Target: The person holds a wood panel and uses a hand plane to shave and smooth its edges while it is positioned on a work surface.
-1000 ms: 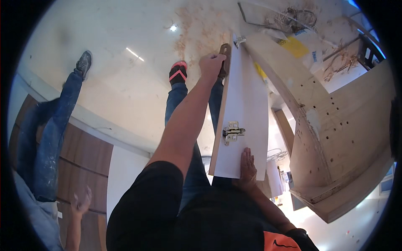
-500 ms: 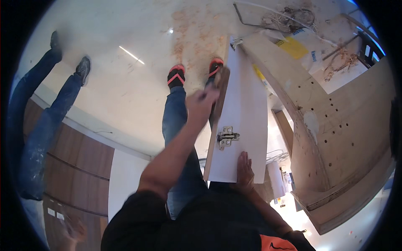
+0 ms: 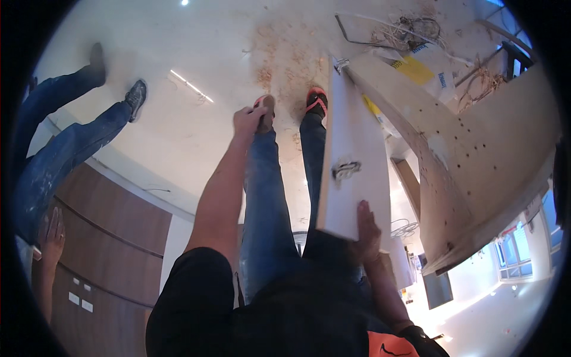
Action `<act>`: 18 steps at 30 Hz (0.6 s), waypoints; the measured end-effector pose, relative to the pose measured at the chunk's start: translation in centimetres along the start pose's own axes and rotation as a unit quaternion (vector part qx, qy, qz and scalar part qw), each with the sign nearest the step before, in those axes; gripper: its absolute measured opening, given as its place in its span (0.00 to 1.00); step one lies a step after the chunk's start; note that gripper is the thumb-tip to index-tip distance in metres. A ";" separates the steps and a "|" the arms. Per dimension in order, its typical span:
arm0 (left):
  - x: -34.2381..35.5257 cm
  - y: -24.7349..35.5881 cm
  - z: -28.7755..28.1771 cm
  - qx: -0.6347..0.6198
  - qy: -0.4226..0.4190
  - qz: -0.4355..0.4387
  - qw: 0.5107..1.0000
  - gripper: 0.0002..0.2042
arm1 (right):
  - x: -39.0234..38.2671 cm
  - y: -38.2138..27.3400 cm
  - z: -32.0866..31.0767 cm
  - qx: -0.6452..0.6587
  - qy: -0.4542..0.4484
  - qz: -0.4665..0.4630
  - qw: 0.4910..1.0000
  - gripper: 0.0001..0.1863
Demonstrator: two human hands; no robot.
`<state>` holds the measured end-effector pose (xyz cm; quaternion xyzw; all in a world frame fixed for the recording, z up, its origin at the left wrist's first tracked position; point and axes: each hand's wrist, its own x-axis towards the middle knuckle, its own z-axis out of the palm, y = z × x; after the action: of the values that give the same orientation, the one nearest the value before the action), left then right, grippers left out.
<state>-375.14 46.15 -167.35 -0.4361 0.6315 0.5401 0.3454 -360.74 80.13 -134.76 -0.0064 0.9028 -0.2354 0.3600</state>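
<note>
Since half a second ago the left hand (image 3: 248,118) has come off the top of the white panel (image 3: 355,172) and swung out to the left, so that it now hangs in the air above the left knee, well apart from the board; the fingers are curled loosely inward and hold nothing that can be seen. The right hand (image 3: 367,229) has stayed at the near, lower end of the panel, its palm and fingers pressed flat against the board's right edge and face, gripping it there. The panel stands on end, its far end resting on the floor just beside the right foot in an orange-strapped sandal (image 3: 316,100), and it leans slightly toward the person's body. A metal hinge (image 3: 346,169) sits on the panel's face near its left edge, roughly midway along. Immediately to the right of the panel lies a pale cabinet carcass (image 3: 470,160) made of boards drilled with rows of small holes, tilted on the floor. Sawdust (image 3: 285,53) is scattered over the floor ahead of the feet, and a tangle of wires (image 3: 416,30) lies beyond the carcass. At the left, another person's legs in blue jeans (image 3: 65,149) stand beside a brown wooden panel (image 3: 107,238), with that person's hand (image 3: 52,235) hanging low.
</note>
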 end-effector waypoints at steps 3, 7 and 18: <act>-3.6 -2.2 -11.2 0.073 0.025 0.000 0.997 0.15 | 2.1 0.8 -3.3 0.034 0.074 -0.023 0.996 0.38; -12.8 0.7 -15.1 0.403 -0.070 0.094 0.908 0.25 | 2.4 3.8 -8.9 -0.007 0.094 -0.007 0.995 0.37; -30.7 -6.7 -11.9 0.371 -0.210 -0.153 0.891 0.28 | 1.0 4.6 -10.8 -0.034 0.105 0.028 0.993 0.26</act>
<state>-356.86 39.64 -139.92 -0.2437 0.6242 0.2857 0.6851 -367.85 88.56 -130.57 0.0318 0.9429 -0.1939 0.2690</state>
